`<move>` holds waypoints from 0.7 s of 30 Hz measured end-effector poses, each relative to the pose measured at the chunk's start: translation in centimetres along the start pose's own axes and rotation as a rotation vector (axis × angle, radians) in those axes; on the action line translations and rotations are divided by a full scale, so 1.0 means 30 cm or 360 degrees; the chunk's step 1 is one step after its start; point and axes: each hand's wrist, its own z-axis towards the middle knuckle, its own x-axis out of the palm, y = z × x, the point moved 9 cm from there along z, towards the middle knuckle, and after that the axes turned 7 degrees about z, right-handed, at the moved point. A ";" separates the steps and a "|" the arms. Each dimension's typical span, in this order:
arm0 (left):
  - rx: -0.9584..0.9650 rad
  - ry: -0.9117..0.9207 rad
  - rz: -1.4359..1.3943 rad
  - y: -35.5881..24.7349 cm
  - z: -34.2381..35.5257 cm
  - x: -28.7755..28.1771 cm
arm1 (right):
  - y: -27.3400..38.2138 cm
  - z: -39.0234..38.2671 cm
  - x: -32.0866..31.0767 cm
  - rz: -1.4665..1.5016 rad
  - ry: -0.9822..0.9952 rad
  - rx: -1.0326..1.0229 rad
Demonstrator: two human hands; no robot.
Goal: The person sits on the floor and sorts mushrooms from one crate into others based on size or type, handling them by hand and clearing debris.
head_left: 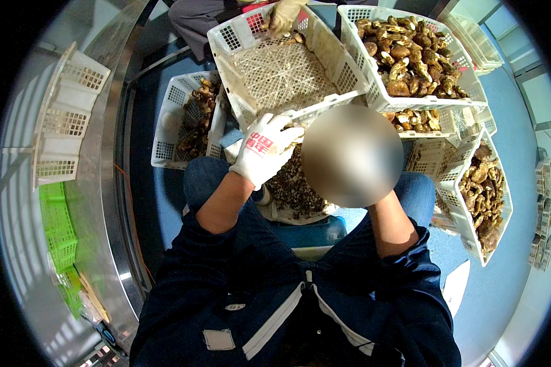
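Observation:
My left hand (264,148), in a white glove with red print, reaches over the near rim of a large white crate (349,76). Its fingers are bent together around something I cannot make out. A round blur covers my right hand and whatever it may hold; only the bare forearm (389,226) below shows. Between my knees, under the hands, lies a heap of small dark and pale trimmings (294,186) on a whitish sheet. The crate in front is mostly bare-bottomed, with a few mushrooms (296,38) at its far end.
Another person's gloved hand (284,17) reaches into the crate's far end. Mushrooms fill a white crate (480,92) at far right, stacked on another, and a tilted crate (462,211) at right. A crate of brown pieces (165,144) stands left, beside a metal counter (98,226).

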 end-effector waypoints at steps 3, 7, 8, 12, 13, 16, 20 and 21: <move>0.0041 -0.0052 0.0137 -0.015 0.010 -0.013 | 0.064 -0.017 -0.018 -0.0157 -0.0204 -0.0316; 0.0080 -0.0123 0.0171 -0.029 0.013 -0.022 | 0.075 -0.020 -0.010 -0.0165 -0.0212 -0.0378; 0.0069 -0.0128 0.0174 -0.030 0.013 -0.023 | 0.072 -0.021 -0.011 -0.0166 -0.0216 -0.0388; 0.0058 -0.0079 0.0168 -0.028 0.013 -0.019 | 0.058 -0.016 0.006 -0.0069 -0.0149 -0.0364; 0.0065 -0.0048 0.0159 -0.025 0.009 -0.009 | 0.011 0.005 0.015 0.0034 -0.0026 -0.0239; -0.0141 -0.0141 -0.0313 0.029 0.005 0.004 | -0.149 0.003 0.012 -0.0398 -0.0010 -0.0504; -0.0397 0.0277 -0.0900 0.074 0.004 0.120 | -0.307 -0.008 0.011 -0.0547 0.0129 -0.0560; -0.0344 0.0269 -0.0927 0.069 0.001 0.111 | -0.261 0.000 0.008 -0.0356 0.0122 -0.0430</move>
